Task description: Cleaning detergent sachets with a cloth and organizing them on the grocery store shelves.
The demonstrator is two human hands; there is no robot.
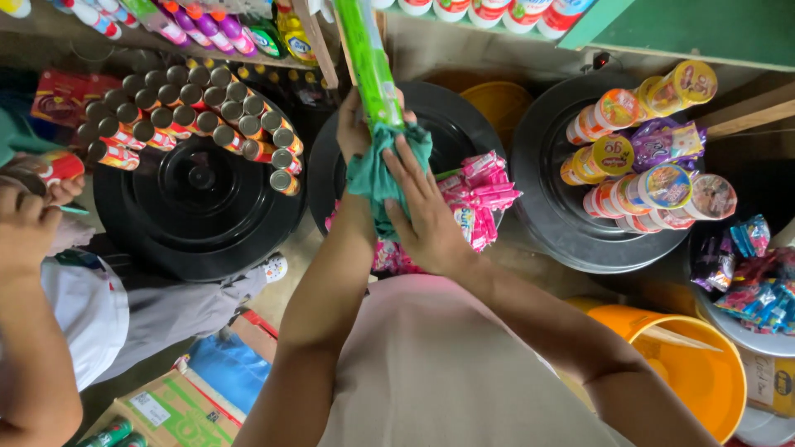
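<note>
My left hand (352,132) grips the lower end of a long green tube-shaped package (370,62) that slants up toward the shelf. A teal cloth (377,178) is wrapped around the package's bottom end. My right hand (424,215) presses the cloth against the package, fingers spread over it. Both hands are above a black round lid (451,116) that carries a pile of pink sachets (480,194).
Stacked cans (190,112) lie on a black drum lid at left. Round tubs (654,157) sit on another black lid at right. An orange bucket (704,372) is at lower right. Another person's hand (29,219) holds a can at far left. A cardboard box (174,410) lies below.
</note>
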